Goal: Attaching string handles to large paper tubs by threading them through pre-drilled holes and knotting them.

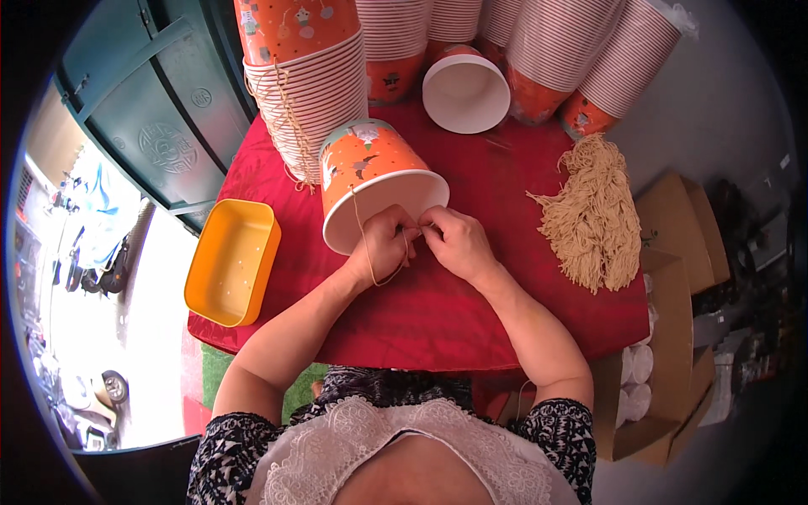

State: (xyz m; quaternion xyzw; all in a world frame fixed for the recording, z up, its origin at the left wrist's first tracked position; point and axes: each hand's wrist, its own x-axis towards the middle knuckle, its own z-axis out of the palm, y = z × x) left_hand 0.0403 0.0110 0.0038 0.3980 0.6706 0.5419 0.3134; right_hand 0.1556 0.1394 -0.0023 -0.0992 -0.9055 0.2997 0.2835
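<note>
An orange paper bucket [370,158] with printed figures lies tilted on the red cloth, its white-rimmed mouth toward me. Tan string [360,220] comes over its rim and hangs in a loop past my left wrist. My left hand [389,242] is closed at the bucket's mouth, fingers curled round the string. Beside it, my right hand [457,242] pinches at the same spot, fingertips meeting those of the left. Whatever lies between the fingertips is too small to make out, though the string runs into them.
A tall stack of orange buckets [307,101] with strings hanging down stands behind left. More stacks [560,50] and a single bucket [465,91] are at the back. A bundle of tan string [596,215] lies right, a yellow basket [268,252] left. Cardboard boxes [673,337] stand beside the table.
</note>
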